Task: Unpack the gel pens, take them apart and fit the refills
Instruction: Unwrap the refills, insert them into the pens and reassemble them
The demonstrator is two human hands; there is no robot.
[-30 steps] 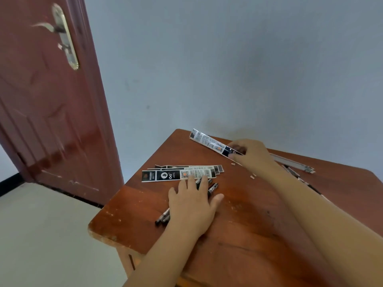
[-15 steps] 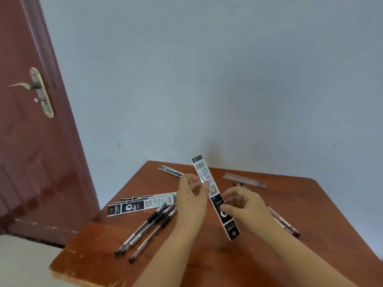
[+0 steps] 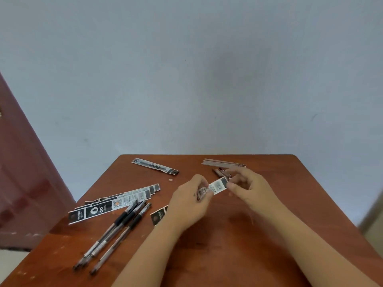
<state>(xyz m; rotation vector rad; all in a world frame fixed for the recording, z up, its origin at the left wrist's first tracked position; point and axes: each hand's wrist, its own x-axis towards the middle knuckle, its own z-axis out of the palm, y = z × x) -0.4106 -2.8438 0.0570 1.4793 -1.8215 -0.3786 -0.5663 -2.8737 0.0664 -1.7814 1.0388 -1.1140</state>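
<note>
- Thin card-and-film pen packet (image 3: 215,187) is being held above the table (image 3: 269,235), left hand (image 3: 189,200) pinching its middle, right hand (image 3: 247,187) fingertips nipping its far end.
- Probably light, bendy, slippery; best gripped near the end seal.
- Unpacked gel pens (image 3: 118,230) are lying left of the fingers.

A reddish-brown wooden table (image 3: 238,241) stood against the wall. On it lay three gel pens (image 3: 116,233) at the left, a fan of flat wrappers (image 3: 116,200) beside them, one packet (image 3: 155,166) farther back, and pale refills (image 3: 222,163) near the far edge.
</note>
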